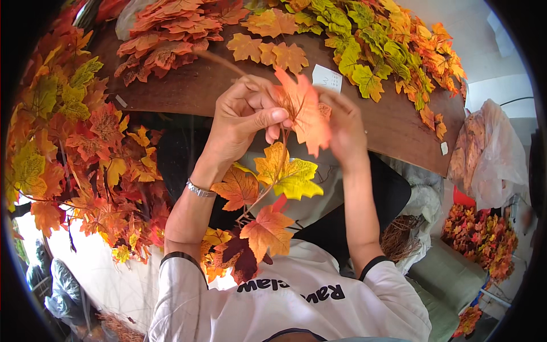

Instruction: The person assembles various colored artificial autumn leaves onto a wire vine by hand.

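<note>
My left hand (245, 114) is closed in a pinch, thumb against fingers, on the stem of an artificial maple leaf branch. At its fingertips an orange artificial leaf (310, 117) stands out, slightly blurred. My right hand (346, 128) is raised just to the right of that leaf and partly behind it; its fingers are smeared and partly covered. Below the hands the branch hangs toward my lap, carrying a yellow-green leaf (297, 179), a peach-orange leaf (266, 230) and a dark maroon leaf (239, 253). A thin brown stem (219, 60) runs up and left from my left hand.
A brown table (171, 91) curves in front, bearing stacked red-orange leaves (171, 40), loose yellow-orange leaves (268, 51), green leaves (367, 80) and a white paper slip (327, 78). Leafy garlands (102, 142) hang at left. A clear plastic bag (496, 154) stands at right.
</note>
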`<state>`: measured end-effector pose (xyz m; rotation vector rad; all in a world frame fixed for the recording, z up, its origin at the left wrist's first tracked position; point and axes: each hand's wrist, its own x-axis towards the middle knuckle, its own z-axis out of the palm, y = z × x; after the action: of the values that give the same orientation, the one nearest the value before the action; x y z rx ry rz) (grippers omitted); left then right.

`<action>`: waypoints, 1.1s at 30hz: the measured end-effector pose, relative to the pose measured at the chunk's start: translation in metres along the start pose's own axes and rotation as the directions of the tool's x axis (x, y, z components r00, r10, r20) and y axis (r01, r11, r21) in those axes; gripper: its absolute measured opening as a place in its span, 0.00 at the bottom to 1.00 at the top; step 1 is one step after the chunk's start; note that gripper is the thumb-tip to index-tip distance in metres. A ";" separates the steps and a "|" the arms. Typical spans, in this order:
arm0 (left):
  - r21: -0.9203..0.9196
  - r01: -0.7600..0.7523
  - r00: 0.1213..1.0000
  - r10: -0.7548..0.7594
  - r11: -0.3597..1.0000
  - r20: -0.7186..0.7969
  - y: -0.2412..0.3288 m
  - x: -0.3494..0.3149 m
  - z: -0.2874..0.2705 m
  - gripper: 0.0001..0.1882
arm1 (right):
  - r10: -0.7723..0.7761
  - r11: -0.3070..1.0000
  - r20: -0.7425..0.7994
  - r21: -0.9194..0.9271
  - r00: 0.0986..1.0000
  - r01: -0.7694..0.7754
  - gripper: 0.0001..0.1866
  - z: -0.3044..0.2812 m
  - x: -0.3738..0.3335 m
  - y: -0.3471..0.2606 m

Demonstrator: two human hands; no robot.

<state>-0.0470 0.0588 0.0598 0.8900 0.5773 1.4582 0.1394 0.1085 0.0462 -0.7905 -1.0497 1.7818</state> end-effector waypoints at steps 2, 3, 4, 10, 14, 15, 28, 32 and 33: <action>0.008 0.008 0.999 -0.008 1.000 0.043 -0.002 -0.003 -0.002 0.07 | -0.146 0.922 -0.011 -0.364 0.989 0.132 0.13 -0.009 0.035 -0.010; 0.014 0.021 0.996 -0.023 1.000 0.090 -0.003 -0.005 -0.002 0.06 | -0.194 0.837 0.019 -0.518 0.981 0.175 0.12 -0.009 0.054 -0.014; -0.040 0.056 0.990 -0.050 0.998 0.133 -0.003 -0.004 -0.001 0.05 | -0.274 0.706 0.064 -0.664 0.959 0.246 0.12 -0.015 0.079 -0.012; -0.016 0.174 0.973 -0.169 0.985 0.158 0.005 -0.004 0.000 0.05 | -0.390 0.172 0.141 -0.960 0.910 0.222 0.10 -0.009 0.161 0.011; -0.011 0.180 0.971 -0.176 0.984 0.161 0.008 -0.003 -0.005 0.05 | -0.403 0.251 0.148 -0.931 0.903 0.265 0.10 -0.021 0.177 0.027; -0.016 0.181 0.972 -0.177 0.983 0.156 0.009 -0.004 -0.006 0.05 | -0.397 0.251 0.149 -0.932 0.906 0.263 0.10 -0.020 0.175 0.023; 0.148 0.184 0.982 -0.175 0.972 -0.073 -0.004 0.003 -0.002 0.04 | -0.144 0.989 0.019 0.037 0.989 0.143 0.11 -0.006 0.032 -0.062; 0.166 0.117 0.993 -0.112 0.979 -0.039 -0.008 0.000 0.008 0.03 | -0.162 0.986 0.198 0.063 0.967 0.152 0.15 0.035 -0.017 -0.047; 0.127 0.017 1.000 -0.015 0.992 -0.019 -0.008 -0.001 0.010 0.03 | -0.130 0.991 0.148 0.034 0.980 0.126 0.15 0.044 -0.018 -0.041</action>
<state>-0.0339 0.0566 0.0591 0.9707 0.6957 1.4286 0.1250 0.0874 0.1036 -0.5675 -1.1481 1.7614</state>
